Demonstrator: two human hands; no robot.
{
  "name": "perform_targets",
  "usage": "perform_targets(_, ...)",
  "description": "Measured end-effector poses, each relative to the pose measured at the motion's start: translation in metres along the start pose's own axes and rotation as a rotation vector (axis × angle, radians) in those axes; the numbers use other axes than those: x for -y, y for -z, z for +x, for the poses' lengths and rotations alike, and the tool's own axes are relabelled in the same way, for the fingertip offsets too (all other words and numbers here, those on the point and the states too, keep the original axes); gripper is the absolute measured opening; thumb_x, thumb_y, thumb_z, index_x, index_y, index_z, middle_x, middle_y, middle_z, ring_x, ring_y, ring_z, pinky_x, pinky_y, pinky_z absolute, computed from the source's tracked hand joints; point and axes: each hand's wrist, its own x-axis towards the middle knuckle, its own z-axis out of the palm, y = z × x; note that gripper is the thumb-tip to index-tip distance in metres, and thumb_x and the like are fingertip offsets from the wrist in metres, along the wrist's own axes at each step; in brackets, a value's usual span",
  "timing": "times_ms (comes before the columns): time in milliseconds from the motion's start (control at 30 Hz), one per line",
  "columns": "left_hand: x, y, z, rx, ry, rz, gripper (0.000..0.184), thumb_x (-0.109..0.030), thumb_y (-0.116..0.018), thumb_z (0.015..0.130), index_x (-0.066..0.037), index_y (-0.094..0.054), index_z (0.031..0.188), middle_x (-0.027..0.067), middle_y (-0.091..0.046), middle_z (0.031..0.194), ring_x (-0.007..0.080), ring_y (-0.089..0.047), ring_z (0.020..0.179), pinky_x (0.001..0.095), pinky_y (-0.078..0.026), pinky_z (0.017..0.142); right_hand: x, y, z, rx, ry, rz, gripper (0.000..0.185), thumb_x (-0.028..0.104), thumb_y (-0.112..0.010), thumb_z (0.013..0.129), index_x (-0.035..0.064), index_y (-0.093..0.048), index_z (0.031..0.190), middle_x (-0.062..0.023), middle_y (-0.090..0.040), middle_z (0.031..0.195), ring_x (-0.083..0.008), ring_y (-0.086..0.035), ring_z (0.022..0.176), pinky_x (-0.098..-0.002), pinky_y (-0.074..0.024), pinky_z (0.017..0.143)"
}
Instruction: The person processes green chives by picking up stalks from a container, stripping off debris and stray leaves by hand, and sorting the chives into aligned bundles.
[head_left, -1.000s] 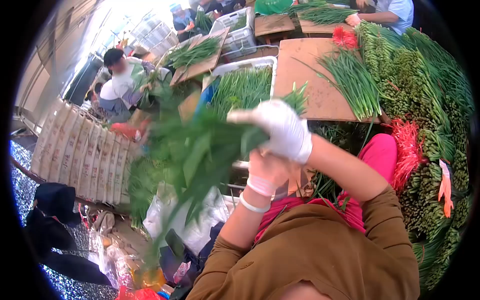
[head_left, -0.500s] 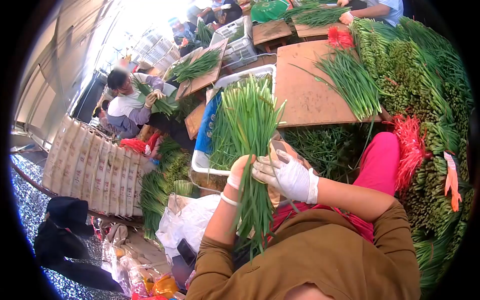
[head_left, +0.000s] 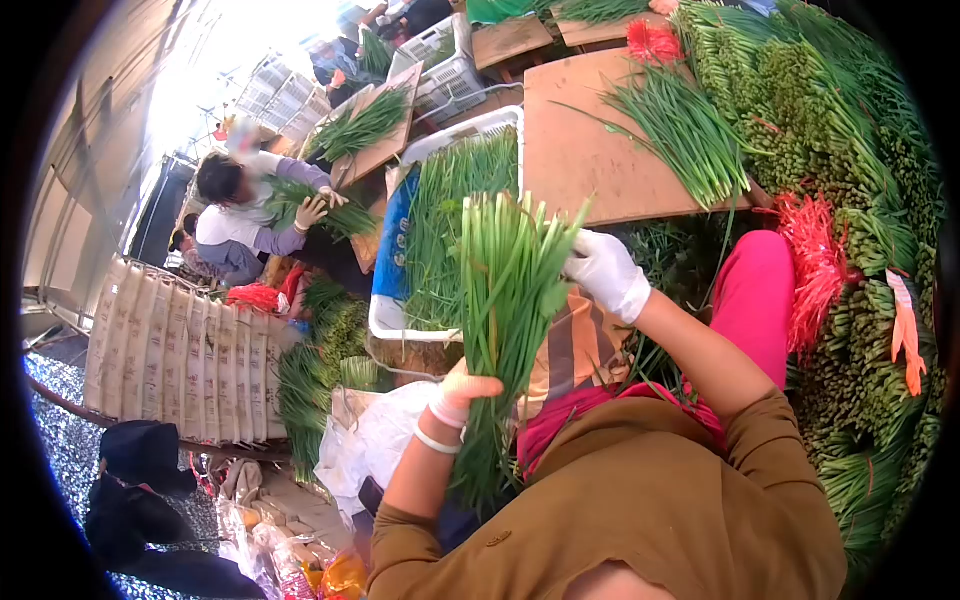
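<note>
My left hand is wrapped round a bunch of garlic chives below its middle. The pale cut ends point up and the green leaves hang down over my lap. At the bunch's upper right edge is my right hand, in a white glove. Its fingers are bent together on the outer stems; their tips are partly hidden. Behind the bunch stands a white plastic crate with more chives and a blue printed sheet inside.
Loose chives lie on a wooden board ahead. Bundled chives are stacked at right, with red ties and an orange glove. At left, a co-worker handles chives near a white slatted panel.
My right hand has moved from low on the bunch, beside my left hand, up to its upper right edge. The bunch and my left hand are lower in view.
</note>
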Motion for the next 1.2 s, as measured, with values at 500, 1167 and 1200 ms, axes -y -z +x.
perform_targets(500, 0.109, -0.013, -0.020, -0.272, -0.141, -0.401, 0.048, -0.017, -0.071, 0.069, -0.001, -0.054, 0.110, 0.0109, -0.064, 0.086, 0.0222, -0.062, 0.073, 0.0320, -0.052, 0.066, -0.045, 0.062, -0.036, -0.126, -0.329, 0.523, 0.010, 0.009, -0.059, 0.086, 0.0029, -0.064, 0.092, 0.0017, -0.058, 0.074, -0.0041, -0.046, 0.061, -0.0179, -0.0355, 0.055)
perform_targets(1167, 0.135, -0.016, -0.019, -0.462, -0.203, -0.255, 0.038, -0.019, -0.060, 0.073, 0.002, -0.056, 0.105, 0.0137, -0.063, 0.082, 0.0234, -0.059, 0.067, 0.0321, -0.051, 0.059, -0.082, 0.054, -0.066, 0.687, -0.264, -0.857, 0.042, 0.041, -0.042, 0.093, 0.0116, -0.058, 0.118, -0.0176, -0.064, 0.105, -0.0342, -0.062, 0.096, -0.0402, -0.0475, 0.085)
perform_targets(1200, 0.134, -0.017, -0.019, -0.461, -0.197, -0.269, 0.038, -0.019, -0.060, 0.073, 0.001, -0.055, 0.105, 0.0136, -0.063, 0.083, 0.0232, -0.059, 0.068, 0.0320, -0.051, 0.059, -0.088, 0.045, -0.069, 0.756, -0.255, -0.870, 0.046, 0.045, -0.036, 0.095, 0.0110, -0.058, 0.117, -0.0179, -0.064, 0.106, -0.0353, -0.061, 0.097, -0.0399, -0.0469, 0.086)
